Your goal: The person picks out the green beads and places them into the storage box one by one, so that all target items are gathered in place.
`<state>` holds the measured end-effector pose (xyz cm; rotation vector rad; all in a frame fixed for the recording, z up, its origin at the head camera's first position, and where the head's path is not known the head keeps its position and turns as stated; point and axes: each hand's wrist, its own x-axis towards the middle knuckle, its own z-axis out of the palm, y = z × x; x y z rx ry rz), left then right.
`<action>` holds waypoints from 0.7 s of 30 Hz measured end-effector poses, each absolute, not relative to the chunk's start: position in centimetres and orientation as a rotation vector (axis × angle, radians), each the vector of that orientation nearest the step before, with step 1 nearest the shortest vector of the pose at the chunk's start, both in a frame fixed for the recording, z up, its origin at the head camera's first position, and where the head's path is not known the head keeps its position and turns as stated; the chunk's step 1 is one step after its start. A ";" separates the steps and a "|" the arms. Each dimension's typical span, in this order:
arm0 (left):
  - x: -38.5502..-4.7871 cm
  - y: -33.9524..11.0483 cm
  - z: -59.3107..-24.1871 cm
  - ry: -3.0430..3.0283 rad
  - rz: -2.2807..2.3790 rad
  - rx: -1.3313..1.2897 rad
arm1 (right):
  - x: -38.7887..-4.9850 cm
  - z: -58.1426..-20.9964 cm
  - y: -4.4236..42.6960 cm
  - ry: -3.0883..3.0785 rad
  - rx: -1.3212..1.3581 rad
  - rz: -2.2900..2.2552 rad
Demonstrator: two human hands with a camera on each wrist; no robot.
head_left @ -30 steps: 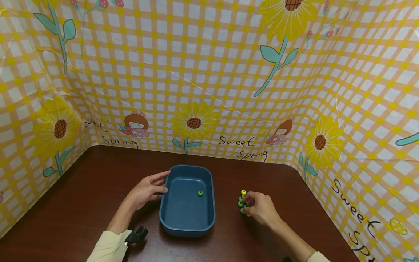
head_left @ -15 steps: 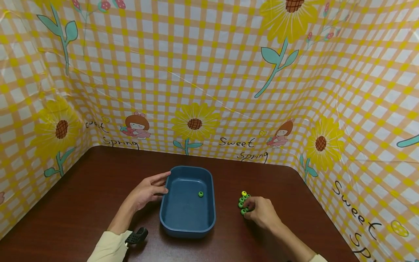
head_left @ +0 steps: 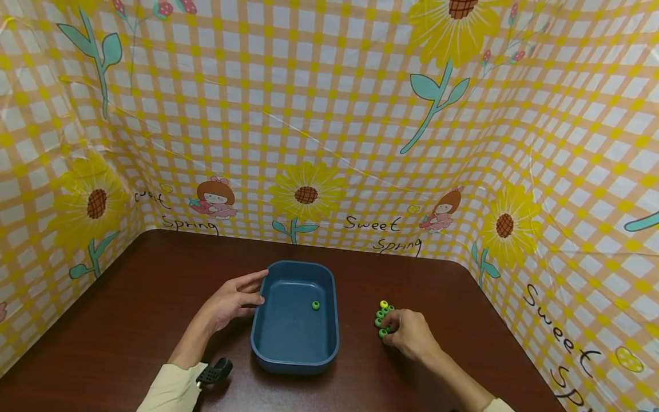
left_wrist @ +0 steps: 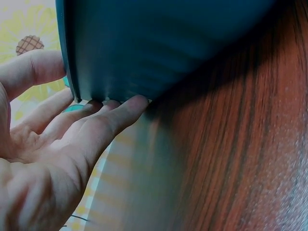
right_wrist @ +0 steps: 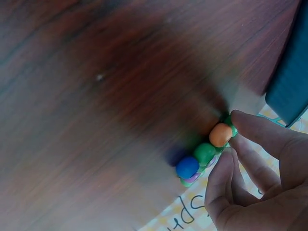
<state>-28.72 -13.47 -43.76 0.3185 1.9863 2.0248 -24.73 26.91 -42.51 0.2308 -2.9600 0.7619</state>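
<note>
My left hand (head_left: 231, 300) has its fingers against the left side of a blue rectangular bin (head_left: 294, 361); in the left wrist view the fingertips touch its outer wall. A single green bead (head_left: 316, 305) lies inside the bin. To the right on the table, my right hand (head_left: 412, 332) bends its thumb and fingers around a cluster of small beads. Among them are a yellow bead (head_left: 384, 304) and several green ones. An orange bead (right_wrist: 221, 135) and a blue bead (right_wrist: 187, 167) show in the right wrist view. Whether the fingertips pinch a bead is unclear.
The dark wood table (head_left: 175, 274) carries the bin near its middle. A checked cloth (head_left: 319, 114) with flowers rises behind and at both sides. A black strap (head_left: 215, 371) sits at my left sleeve.
Over the past second my right thumb and fingers have shifted slightly among the beads, and the orange bead has gone out of sight in the head view. The left hand has stayed put.
</note>
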 end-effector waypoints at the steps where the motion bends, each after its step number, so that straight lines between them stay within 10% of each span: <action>1: -28.7 -13.5 -43.8 1.984 2.027 0.320 | -24.8 -42.5 26.9 -2.959 0.238 0.758; 21: -28.8 -13.5 -43.9 1.989 2.023 0.295 | -25.3 -41.0 24.6 -2.886 0.292 0.884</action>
